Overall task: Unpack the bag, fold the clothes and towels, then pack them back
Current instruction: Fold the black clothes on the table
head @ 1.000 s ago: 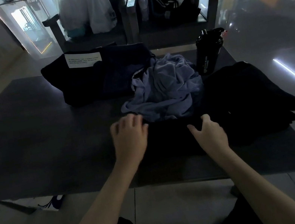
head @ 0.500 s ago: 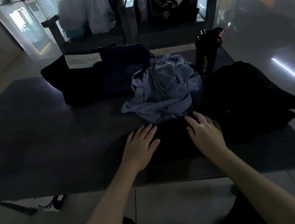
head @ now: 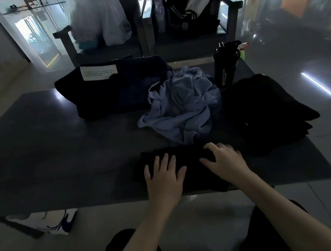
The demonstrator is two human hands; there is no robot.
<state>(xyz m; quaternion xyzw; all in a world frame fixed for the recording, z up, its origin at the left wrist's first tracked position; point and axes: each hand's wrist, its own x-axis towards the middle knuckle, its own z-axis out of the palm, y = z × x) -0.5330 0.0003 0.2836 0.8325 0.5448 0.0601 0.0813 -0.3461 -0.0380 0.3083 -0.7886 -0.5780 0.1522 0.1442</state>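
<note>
A folded black garment [head: 190,160] lies at the near edge of the dark table [head: 45,164]. My left hand [head: 163,177] presses flat on its left part with fingers spread. On its right part rests my right hand [head: 225,160], fingers spread and slightly bent. Just behind lies a crumpled light-blue towel [head: 183,106]. A dark bag [head: 113,88] with a white label sits at the back of the table. To the right is a heap of black clothes [head: 268,111].
A black shaker bottle [head: 225,63] stands behind the towel. Two dark chairs [head: 144,34] stand beyond the table, holding white plastic bags [head: 99,17] and a black-and-white jacket [head: 194,7]. A white printed bag [head: 46,222] lies on the floor under the table's left side.
My hands have slid toward me over the black garment, from its far edge to its middle. Both lay flat half a second ago; one second ago their fingers were curled at the cloth.
</note>
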